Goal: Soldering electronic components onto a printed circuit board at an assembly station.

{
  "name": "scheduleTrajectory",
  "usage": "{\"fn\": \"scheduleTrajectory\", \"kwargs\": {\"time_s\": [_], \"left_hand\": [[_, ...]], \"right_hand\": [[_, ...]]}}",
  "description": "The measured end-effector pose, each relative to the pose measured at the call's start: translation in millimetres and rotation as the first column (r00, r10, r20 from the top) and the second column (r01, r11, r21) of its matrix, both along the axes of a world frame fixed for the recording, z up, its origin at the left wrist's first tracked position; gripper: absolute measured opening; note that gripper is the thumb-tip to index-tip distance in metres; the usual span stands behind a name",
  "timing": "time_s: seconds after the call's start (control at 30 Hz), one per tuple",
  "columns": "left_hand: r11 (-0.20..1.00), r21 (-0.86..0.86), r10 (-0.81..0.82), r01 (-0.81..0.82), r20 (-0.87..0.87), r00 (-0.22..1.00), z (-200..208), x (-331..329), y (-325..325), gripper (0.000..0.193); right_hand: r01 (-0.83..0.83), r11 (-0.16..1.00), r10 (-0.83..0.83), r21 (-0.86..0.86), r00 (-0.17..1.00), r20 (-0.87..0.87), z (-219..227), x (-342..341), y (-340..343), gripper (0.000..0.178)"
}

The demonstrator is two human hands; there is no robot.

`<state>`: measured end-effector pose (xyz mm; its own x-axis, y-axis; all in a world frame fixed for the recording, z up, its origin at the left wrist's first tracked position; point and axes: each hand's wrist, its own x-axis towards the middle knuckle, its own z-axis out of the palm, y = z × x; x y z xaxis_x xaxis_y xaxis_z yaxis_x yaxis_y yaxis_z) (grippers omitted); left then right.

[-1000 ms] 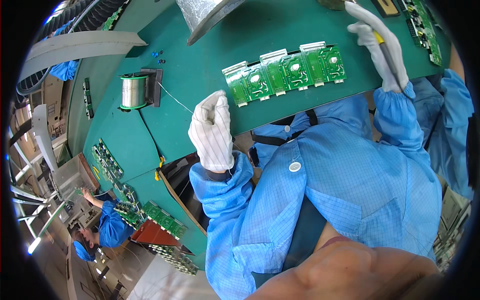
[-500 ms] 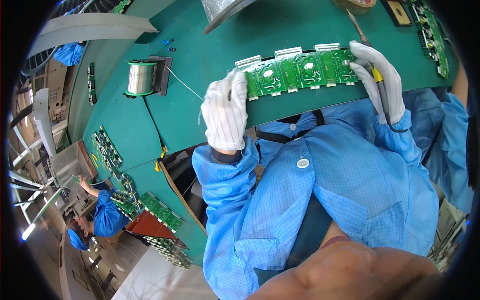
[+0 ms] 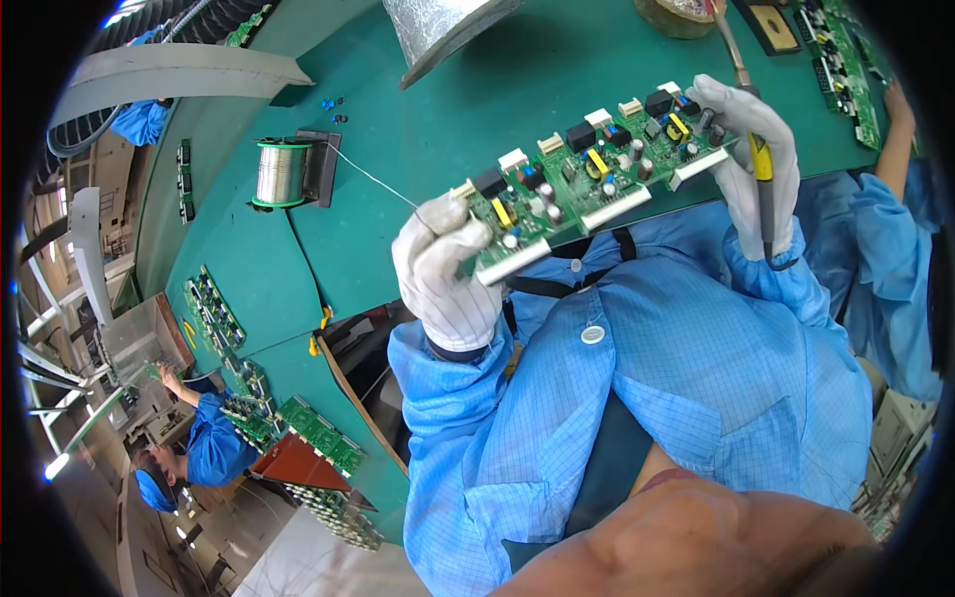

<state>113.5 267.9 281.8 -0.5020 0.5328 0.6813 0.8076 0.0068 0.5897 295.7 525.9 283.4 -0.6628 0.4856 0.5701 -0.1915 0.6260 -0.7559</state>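
Circuit-board panel [image 3: 597,186], component side up, between one and two o'clock; held at both ends, presumably for balance. Left hand [image 3: 448,267]: grip closed on its eight-o'clock end, solder wire [image 3: 373,177] reaching it. Right hand [image 3: 738,187]: grip narrow on two-o'clock end, soldering iron [image 3: 762,161] also held. Solder spool [image 3: 281,175]: on desk [image 3: 398,114], ten o'clock, likely so wire runs free.

Left hand [image 3: 448,269] and right hand [image 3: 780,149] in white pin-striped gloves, soft matt cloth; long green circuit board [image 3: 569,187], smooth laminate look, white plastic strips [image 3: 617,209] on its near edge; slim yellow-and-dark soldering iron [image 3: 763,167], plastic grip, metal shaft; silver wire spool [image 3: 282,175], shiny metal; wide silver funnel hood [image 3: 438,25], crinkled foil; flat green worktop [image 3: 388,129], smooth, low sheen; blue grid-patterned coat [image 3: 696,328], woven cloth.
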Motion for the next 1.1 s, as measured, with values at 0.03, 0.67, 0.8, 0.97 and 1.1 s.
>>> {"fn": "scheduleTrajectory", "kwargs": {"time_s": [0.03,0.67,0.8,0.97,1.1], "left_hand": [[1.000,-0.018,-0.022,0.025,0.121,0.992,-1,4,-1,0.022],[0.999,-0.039,-0.003,-0.004,-0.183,0.983,-1,11,-4,0.041],[0.999,0.002,0.033,-0.033,0.104,0.994,4,16,-6,0.034],[0.976,-0.212,0.194,-0.059,0.702,0.685,39,11,7,0.032],[0.851,-0.521,0.391,-0.071,0.537,0.747,17,-9,13,0.031]], "right_hand": [[0.057,0.998,-0.057,0.040,0.998,0.012,-2,0,-3,0.052],[0.032,0.980,-0.021,0.194,0.998,-0.062,-21,0,-3,0.049],[-0.113,0.993,0.107,-0.030,0.979,-0.172,-16,-3,-4,0.047],[-0.003,0.999,0.003,0.041,1.000,0.006,0,-4,0,0.048],[0.091,0.991,-0.104,0.094,0.983,0.151,3,-13,2,0.047]]}}
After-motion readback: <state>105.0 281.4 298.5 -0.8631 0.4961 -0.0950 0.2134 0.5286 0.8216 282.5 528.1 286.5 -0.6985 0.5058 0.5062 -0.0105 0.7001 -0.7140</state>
